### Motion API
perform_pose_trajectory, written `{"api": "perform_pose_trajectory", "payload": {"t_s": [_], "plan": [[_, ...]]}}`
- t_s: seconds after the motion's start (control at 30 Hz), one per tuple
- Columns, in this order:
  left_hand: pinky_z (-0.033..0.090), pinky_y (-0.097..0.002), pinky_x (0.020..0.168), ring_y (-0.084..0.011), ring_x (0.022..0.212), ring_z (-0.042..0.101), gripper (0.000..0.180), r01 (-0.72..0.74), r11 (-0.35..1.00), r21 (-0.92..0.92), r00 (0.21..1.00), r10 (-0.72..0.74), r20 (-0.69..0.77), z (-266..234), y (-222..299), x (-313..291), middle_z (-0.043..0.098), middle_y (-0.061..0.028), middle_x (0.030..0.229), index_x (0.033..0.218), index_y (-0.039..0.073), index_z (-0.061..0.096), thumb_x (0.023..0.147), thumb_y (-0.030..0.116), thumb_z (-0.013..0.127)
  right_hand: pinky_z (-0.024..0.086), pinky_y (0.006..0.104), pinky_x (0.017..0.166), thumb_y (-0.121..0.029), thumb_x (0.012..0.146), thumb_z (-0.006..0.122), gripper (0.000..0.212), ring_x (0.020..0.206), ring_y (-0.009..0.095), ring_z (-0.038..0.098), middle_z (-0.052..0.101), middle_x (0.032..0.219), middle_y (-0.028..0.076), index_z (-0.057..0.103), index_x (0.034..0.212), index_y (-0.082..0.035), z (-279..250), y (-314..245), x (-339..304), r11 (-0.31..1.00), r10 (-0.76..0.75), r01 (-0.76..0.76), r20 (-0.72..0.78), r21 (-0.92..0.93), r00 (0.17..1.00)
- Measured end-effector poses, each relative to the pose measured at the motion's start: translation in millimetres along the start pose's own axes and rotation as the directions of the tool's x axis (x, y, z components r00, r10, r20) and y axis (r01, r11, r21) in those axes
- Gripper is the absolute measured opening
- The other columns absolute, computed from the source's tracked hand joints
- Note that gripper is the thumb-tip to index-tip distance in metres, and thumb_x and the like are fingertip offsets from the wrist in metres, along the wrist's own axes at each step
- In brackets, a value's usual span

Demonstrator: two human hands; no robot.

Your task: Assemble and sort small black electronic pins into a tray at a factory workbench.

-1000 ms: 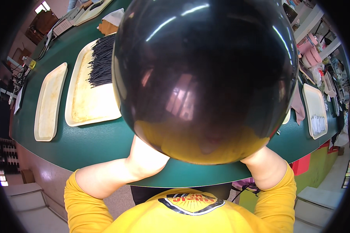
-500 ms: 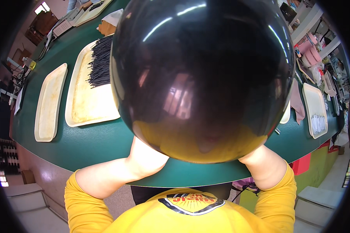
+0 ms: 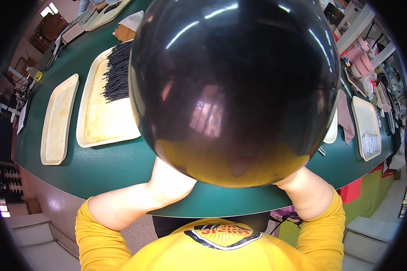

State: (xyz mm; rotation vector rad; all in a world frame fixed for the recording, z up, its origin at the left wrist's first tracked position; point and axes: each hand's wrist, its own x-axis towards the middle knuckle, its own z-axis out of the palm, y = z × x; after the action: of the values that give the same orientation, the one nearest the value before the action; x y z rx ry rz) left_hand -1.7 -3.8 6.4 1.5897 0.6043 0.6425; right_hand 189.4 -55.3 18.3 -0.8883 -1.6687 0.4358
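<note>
Fingers of both my hands lie hidden behind a large glossy black balloon [image 3: 235, 90], so I cannot tell their closure; only my forearms show beneath it. Balloon floats over the green table [image 3: 117, 167], beside a cream tray [image 3: 104, 122] of black strips [image 3: 117, 72]; judged step: holding it steady, which calls for gentle, even support.

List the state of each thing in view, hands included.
Dome: black and glossy, close to the camera, blocks most of the view.
Hands: hidden behind the dome; only forearms show.
Middle tray: holds a pile of black sticks at its far end, near end bare.
Left tray: nothing on it.
Right tray: holds a small bunch of pale sticks.
Table: green, carries the trays.
</note>
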Motion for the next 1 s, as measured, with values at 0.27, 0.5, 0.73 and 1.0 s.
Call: {"api": "perform_pose_trajectory", "payload": {"t_s": [0.27, 0.5, 0.73, 1.0], "plan": [[0.047, -0.0285, 0.067, -0.0172, 0.078, 0.059, 0.015, 0.074, 0.997, -0.015, 0.997, -0.074, -0.005, -0.6, -2.7, -2.1, 0.062, -0.0092, 0.085, 0.091, -0.001, 0.059, 0.076, 0.0, 0.058, 0.045, 0.0284, 0.054, 0.004, 0.067, 0.052, 0.021, 0.058, 0.023, 0.057, 0.059, 0.074, 0.011, 0.056, 0.087, 0.004, 3.3, -4.9, -0.4, 0.995, 0.047, -0.054, -0.082, -0.079, 0.995], [0.047, -0.0291, 0.067, -0.0174, 0.078, 0.059, 0.015, -0.013, 0.995, 0.094, 1.0, 0.013, 0.0, -2.3, 0.2, -1.6, 0.062, -0.0093, 0.084, 0.09, -0.001, 0.059, 0.076, 0.0, 0.058, 0.043, 0.0267, 0.054, 0.007, 0.07, 0.048, 0.022, 0.056, 0.016, 0.052, 0.056, 0.071, 0.01, 0.053, 0.091, 0.005, -1.1, -2.5, -6.4, 0.976, 0.208, -0.207, -0.02, 0.069, 0.978], [0.047, -0.028, 0.066, -0.0179, 0.077, 0.058, 0.021, 0.178, 0.984, -0.03, 0.984, -0.177, 0.026, -3.8, -5.6, -2.3, 0.061, -0.0089, 0.085, 0.094, -0.001, 0.058, 0.074, -0.002, 0.059, 0.043, 0.0248, 0.062, 0.005, 0.074, 0.048, 0.025, 0.066, 0.012, 0.053, 0.058, 0.08, 0.01, 0.051, 0.099, 0.006, 6.7, 2.3, -11.6, 0.93, 0.296, -0.263, -0.099, 0.258, 0.95], [0.026, -0.0196, 0.038, -0.0063, 0.044, 0.039, 0.036, 0.576, 0.32, -0.753, 0.802, -0.04, 0.596, -10.5, -20.6, 0.4, 0.05, -0.0042, 0.064, 0.105, 0.001, 0.049, 0.072, -0.005, 0.061, 0.046, 0.0238, 0.07, 0.005, 0.075, 0.057, 0.026, 0.078, 0.01, 0.055, 0.061, 0.091, 0.01, 0.054, 0.101, 0.007, 15.1, -0.1, -10.5, 0.592, 0.391, -0.47, 0.276, 0.655, 0.878]]}}
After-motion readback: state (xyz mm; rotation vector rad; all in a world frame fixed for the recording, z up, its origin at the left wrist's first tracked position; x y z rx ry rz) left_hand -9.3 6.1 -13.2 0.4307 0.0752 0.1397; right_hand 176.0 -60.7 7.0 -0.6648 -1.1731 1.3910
